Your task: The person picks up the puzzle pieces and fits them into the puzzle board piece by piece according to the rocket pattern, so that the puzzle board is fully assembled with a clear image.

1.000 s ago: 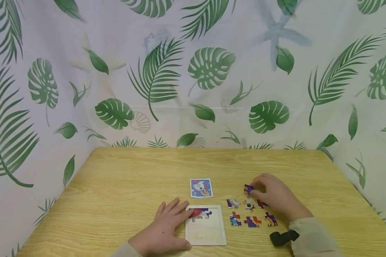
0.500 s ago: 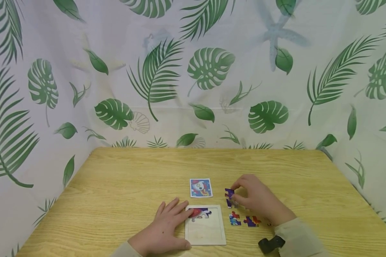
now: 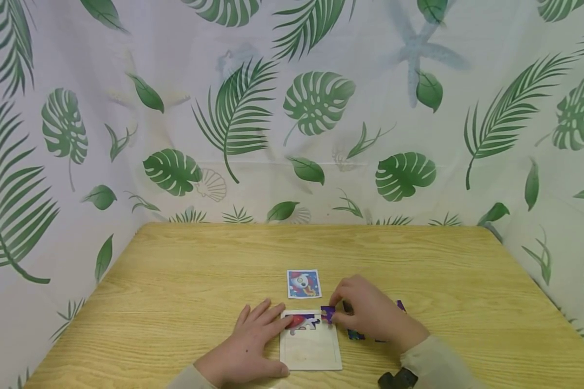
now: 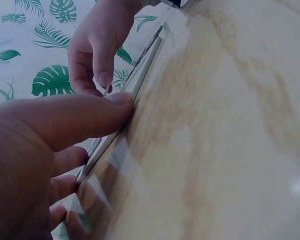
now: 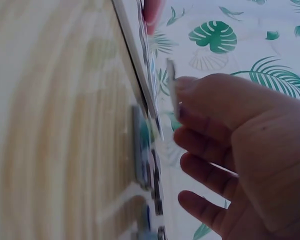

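Note:
My left hand [image 3: 248, 346] lies spread with its fingers straight, holding down the left side of a square wooden puzzle tray [image 3: 311, 354]. Joined pieces with a red and white picture [image 3: 302, 323] fill the tray's upper left. Between thumb and fingers, my right hand [image 3: 370, 313] pinches a purple puzzle piece [image 3: 327, 314] over the tray's upper right corner. In the right wrist view that piece [image 5: 171, 87] appears edge-on, raised off the table. The left wrist view shows my left thumb [image 4: 100, 112] against the tray's edge.
Loose puzzle pieces [image 3: 356, 335] lie right of the tray, mostly hidden by my right hand. Behind the tray is a small picture card [image 3: 304, 284] with a similar image. A leaf-patterned cloth [image 3: 350, 129] hangs behind the wooden table [image 3: 199, 259].
My right hand has carried the purple piece leftward and nearer, from the loose pieces to the tray's upper right corner. My left hand has stayed in place.

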`<state>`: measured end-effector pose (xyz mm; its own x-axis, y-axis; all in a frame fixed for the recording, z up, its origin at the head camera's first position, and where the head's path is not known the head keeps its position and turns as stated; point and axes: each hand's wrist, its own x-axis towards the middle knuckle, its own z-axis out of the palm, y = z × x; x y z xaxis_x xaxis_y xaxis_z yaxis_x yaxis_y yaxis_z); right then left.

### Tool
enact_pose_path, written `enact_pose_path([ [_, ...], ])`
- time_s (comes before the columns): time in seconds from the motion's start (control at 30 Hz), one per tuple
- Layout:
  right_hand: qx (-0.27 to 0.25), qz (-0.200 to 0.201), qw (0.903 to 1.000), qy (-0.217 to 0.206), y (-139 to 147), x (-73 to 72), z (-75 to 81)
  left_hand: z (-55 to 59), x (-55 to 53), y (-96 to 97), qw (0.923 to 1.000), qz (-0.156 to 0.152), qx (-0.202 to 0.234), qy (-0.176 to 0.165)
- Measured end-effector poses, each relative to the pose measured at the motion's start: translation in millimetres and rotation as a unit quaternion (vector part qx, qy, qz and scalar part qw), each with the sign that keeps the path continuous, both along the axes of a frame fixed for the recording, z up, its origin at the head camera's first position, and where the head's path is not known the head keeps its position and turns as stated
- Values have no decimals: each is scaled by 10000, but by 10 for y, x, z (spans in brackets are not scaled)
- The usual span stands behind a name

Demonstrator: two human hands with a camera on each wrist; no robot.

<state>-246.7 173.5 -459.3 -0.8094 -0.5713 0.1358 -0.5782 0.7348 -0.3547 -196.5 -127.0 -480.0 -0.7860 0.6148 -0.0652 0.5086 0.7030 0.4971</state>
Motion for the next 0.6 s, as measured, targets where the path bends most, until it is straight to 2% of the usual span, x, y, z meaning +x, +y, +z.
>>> enact_pose_path([
  [0.3,205,-6,9997,-111,-101,49,-23,6,-17,5,9997,35,61,-213],
  [0.6,371,-67,9992,-132,-130,71,-18,3,-14,11,9998,58,62,-181],
])
